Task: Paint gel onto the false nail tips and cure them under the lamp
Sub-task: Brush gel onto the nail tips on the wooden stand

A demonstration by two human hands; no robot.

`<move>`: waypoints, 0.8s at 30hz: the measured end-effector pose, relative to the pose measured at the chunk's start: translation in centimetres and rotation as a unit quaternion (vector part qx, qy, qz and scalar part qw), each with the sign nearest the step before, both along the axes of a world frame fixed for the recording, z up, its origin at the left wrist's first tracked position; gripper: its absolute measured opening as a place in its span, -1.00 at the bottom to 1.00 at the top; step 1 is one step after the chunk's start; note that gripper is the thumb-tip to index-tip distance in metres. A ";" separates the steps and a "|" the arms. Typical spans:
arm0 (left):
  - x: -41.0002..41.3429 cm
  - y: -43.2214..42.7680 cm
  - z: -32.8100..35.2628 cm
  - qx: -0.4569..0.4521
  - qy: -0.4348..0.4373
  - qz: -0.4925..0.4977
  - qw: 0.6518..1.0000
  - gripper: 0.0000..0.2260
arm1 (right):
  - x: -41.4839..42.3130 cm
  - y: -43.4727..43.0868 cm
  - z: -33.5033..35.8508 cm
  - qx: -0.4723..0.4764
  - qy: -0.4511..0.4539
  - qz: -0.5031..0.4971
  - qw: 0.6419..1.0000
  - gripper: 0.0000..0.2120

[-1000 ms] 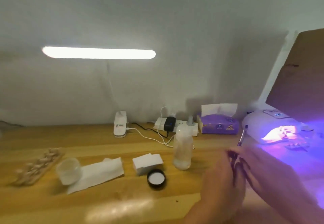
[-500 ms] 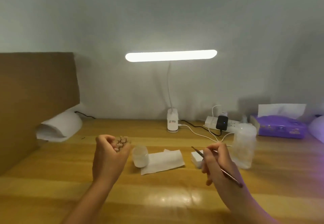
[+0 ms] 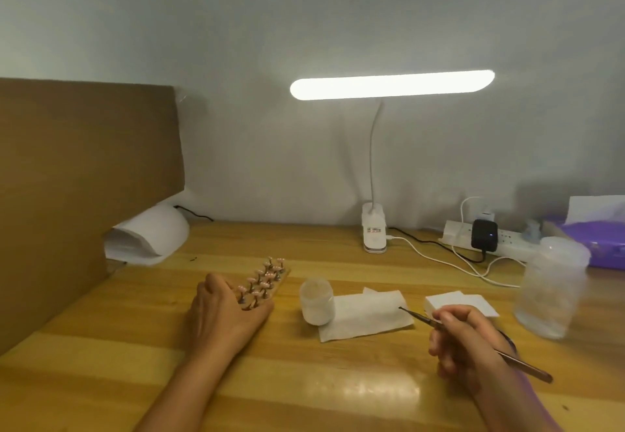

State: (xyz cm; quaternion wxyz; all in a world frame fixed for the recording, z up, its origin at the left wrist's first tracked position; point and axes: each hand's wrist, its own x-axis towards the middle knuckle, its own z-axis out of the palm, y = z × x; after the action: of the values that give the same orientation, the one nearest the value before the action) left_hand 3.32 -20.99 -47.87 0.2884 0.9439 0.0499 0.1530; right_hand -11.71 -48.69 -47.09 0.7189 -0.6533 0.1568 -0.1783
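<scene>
Left hand (image 3: 226,311) grips the near end of the nail tip rack (image 3: 269,277), right hand (image 3: 468,342) pinching a thin brush (image 3: 419,317).

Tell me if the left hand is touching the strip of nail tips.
Touching. The head view shows the left hand gripping the near end of the strip of nail tips, with no gap.

Wooden table (image 3: 101,347) and its load.
From left: a rack of false nail tips (image 3: 265,282); a small frosted jar (image 3: 317,301) touching a white paper sheet (image 3: 368,316); a stack of white pads (image 3: 463,301); a clear bottle (image 3: 551,286); behind, a clip lamp base (image 3: 373,233), power strip (image 3: 507,237) and purple tissue box (image 3: 602,252).
</scene>
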 end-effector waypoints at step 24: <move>-1.2 0.6 0.9 0.024 -0.032 -0.056 0.998 -0.74 | -1.6 0.5 1.0 0.067 -0.065 0.058 0.994 -0.57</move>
State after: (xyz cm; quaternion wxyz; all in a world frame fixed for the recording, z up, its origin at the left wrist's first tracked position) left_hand 2.13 -20.37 -46.95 0.2753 0.9465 -0.0157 0.1676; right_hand -13.27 -48.16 -46.13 0.7787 -0.5990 0.0828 -0.1676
